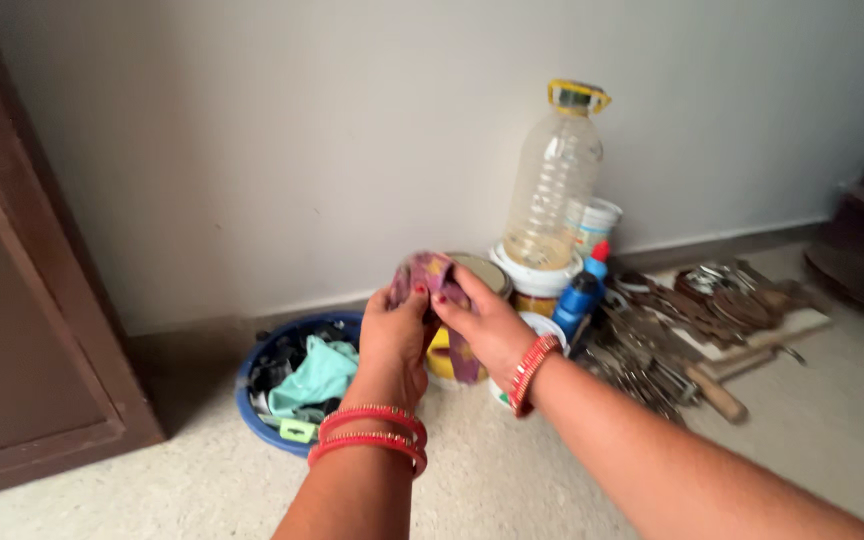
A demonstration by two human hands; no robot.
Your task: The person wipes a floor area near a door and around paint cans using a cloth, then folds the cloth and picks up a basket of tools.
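Both forearms enter from the lower edge, each wrist ringed with red bangles [370, 436]. Left hand [394, 335] and right hand [487, 320] meet over a small purple-and-pink cloth [434, 275]; the fingers of both are clamped on it, pinching its upper edge between them, so the cloth hangs just above a yellow tin [444, 355] on the floor. Judged step: the cloth is gathered in hand, not yet applied to anything. Any next move would call for a steady two-handed grip and clearance from the crowded containers.

Left of the fingers sits a blue basin [252, 395] holding a teal rag and oddments. Just beyond stand a blue bottle [579, 293] and a tall clear plastic bottle [555, 190] against the wall. Right of the fingers lies a heap of metal tools [692, 320].
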